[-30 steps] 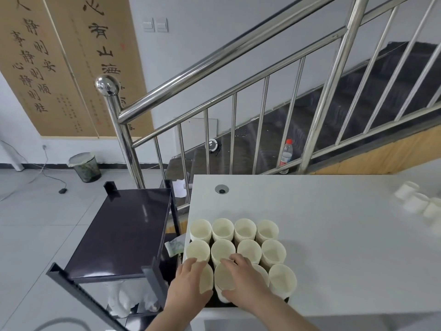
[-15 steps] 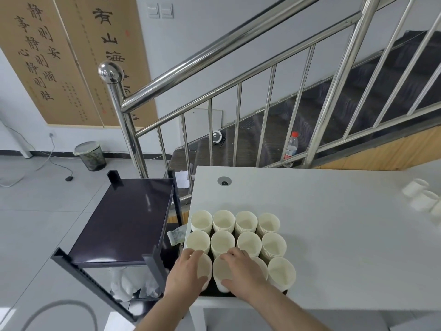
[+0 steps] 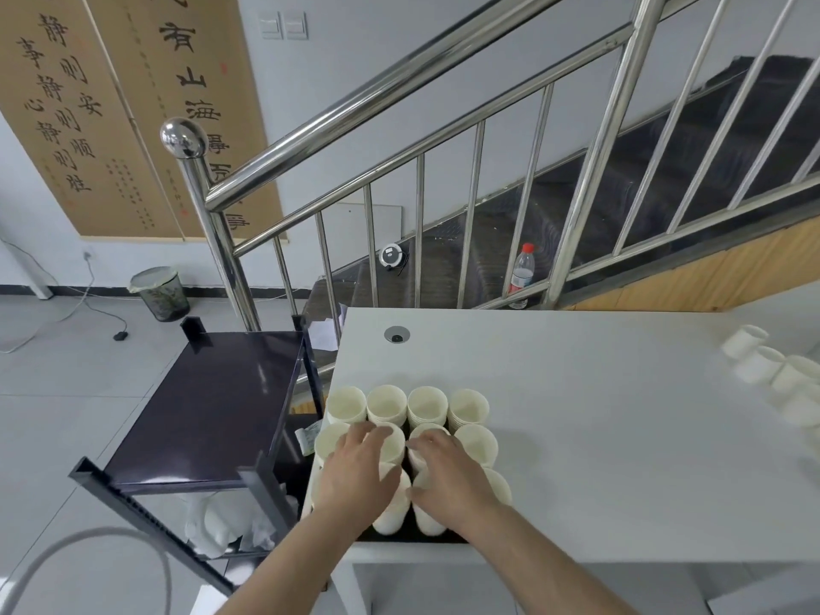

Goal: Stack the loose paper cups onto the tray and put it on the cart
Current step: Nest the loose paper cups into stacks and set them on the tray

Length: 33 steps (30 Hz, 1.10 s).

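Observation:
Several stacks of white paper cups (image 3: 426, 406) stand in rows on a black tray (image 3: 408, 537) at the front left corner of the white table (image 3: 599, 437). My left hand (image 3: 359, 472) and my right hand (image 3: 448, 472) lie palm down, side by side, on the cup tops of the middle and near rows, fingers spread, closed on nothing. Several loose cups (image 3: 754, 361) lie on their sides at the table's far right edge. The dark cart (image 3: 208, 406) stands directly left of the table, its top shelf bare.
A steel stair railing (image 3: 443, 126) runs behind the table and cart. White bags (image 3: 230, 526) fill the cart's lower shelf. A water bottle (image 3: 521, 273) stands on the stairs, a bin (image 3: 159, 292) by the wall, and a white hose (image 3: 88, 552) curves at lower left.
Both hands slid away from me, from the nearest row of cups onto the middle row. My view shifted slightly down and left.

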Motion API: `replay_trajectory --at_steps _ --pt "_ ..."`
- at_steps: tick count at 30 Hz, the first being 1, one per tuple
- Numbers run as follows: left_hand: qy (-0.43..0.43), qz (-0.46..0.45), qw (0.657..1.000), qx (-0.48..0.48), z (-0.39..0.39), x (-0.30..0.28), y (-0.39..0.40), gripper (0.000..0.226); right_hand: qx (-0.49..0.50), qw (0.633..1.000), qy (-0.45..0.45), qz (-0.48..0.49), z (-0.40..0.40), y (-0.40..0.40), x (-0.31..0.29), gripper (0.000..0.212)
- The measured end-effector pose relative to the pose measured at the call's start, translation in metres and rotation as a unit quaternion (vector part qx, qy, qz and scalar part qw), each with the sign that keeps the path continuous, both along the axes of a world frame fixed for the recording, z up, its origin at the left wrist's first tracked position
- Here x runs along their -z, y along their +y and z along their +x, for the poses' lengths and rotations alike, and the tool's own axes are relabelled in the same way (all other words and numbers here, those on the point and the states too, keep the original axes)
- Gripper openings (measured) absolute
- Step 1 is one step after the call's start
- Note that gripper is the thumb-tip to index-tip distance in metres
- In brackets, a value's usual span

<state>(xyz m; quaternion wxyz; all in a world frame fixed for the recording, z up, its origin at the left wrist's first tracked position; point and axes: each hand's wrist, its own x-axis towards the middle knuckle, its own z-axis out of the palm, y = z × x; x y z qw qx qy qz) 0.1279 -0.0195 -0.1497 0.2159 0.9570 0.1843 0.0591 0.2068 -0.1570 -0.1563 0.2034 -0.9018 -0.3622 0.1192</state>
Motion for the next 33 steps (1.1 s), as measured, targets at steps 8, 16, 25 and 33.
replay_trajectory --at_steps 8,16,25,33 --pt "-0.033 -0.018 0.998 0.058 0.051 -0.014 -0.096 0.050 0.059 0.997 -0.015 0.041 0.036 -0.111 -0.024 0.052" --pt "-0.001 -0.036 0.990 0.140 0.098 -0.014 -0.232 0.050 0.137 0.990 -0.020 0.030 0.064 -0.256 -0.017 0.054" --pt "0.029 -0.033 0.965 0.258 0.165 -0.007 -0.366 0.050 0.265 0.964 0.008 0.028 0.102 -0.398 0.005 0.055" --pt "0.044 -0.072 0.944 0.320 0.256 0.007 -0.458 0.052 0.346 0.938 0.014 0.016 0.160 -0.500 0.018 0.055"
